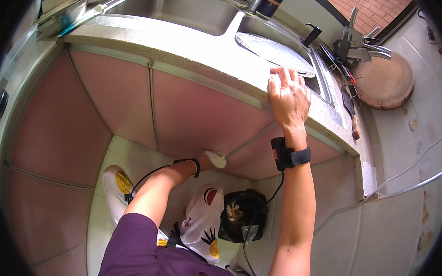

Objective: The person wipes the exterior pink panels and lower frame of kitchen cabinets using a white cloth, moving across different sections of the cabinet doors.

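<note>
Low down, my left hand [206, 162] holds a whitish cloth [217, 159] against the bottom of a pink cabinet door [207, 118]; the fingers are mostly hidden behind the cloth and wrist. My right hand [290, 94] rests on the front edge of the countertop [172, 58], its fingers curled over the top beside the sink. Just beyond those fingers, a round silvery lid or tray [274, 52] lies over the smaller sink basin. Whether the right hand grips anything besides the counter edge cannot be told.
A black-lined bin [244, 216] with scraps stands by my knee. The larger steel basin [171, 8] is at the back. At right are a knife block [355, 44], a round wooden board [383, 81] and a brush [355, 126]. Dishes [64, 15] stand at upper left. Cables hang near both arms.
</note>
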A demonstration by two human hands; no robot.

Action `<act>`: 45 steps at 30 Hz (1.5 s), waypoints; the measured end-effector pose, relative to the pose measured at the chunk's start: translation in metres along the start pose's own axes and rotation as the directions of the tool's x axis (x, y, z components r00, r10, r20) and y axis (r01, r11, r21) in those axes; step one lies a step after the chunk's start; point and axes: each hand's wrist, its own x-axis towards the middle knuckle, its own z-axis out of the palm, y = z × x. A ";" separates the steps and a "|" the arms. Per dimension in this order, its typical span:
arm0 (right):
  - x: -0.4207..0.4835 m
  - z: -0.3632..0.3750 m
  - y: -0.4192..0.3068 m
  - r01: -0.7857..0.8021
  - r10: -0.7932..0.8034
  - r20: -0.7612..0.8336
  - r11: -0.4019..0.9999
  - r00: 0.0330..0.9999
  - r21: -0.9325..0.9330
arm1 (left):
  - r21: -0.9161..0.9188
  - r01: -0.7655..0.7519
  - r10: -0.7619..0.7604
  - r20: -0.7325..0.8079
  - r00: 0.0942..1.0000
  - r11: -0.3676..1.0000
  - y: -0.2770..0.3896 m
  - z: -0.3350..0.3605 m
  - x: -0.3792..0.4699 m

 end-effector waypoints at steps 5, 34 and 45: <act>-0.001 0.002 0.000 -0.009 0.009 0.000 0.999 1.000 -0.034 | 0.267 -0.093 0.131 -0.129 0.983 0.959 -0.029 -0.026 -0.037; -0.001 -0.004 -0.007 -0.044 0.044 0.012 0.998 0.999 0.033 | -0.161 0.567 -0.581 -0.373 0.723 0.808 -0.057 -0.106 -0.175; -0.003 -0.002 -0.002 -0.048 0.048 -0.008 0.999 0.999 0.002 | -0.006 0.420 -0.376 -0.462 0.804 0.907 -0.112 -0.242 -0.201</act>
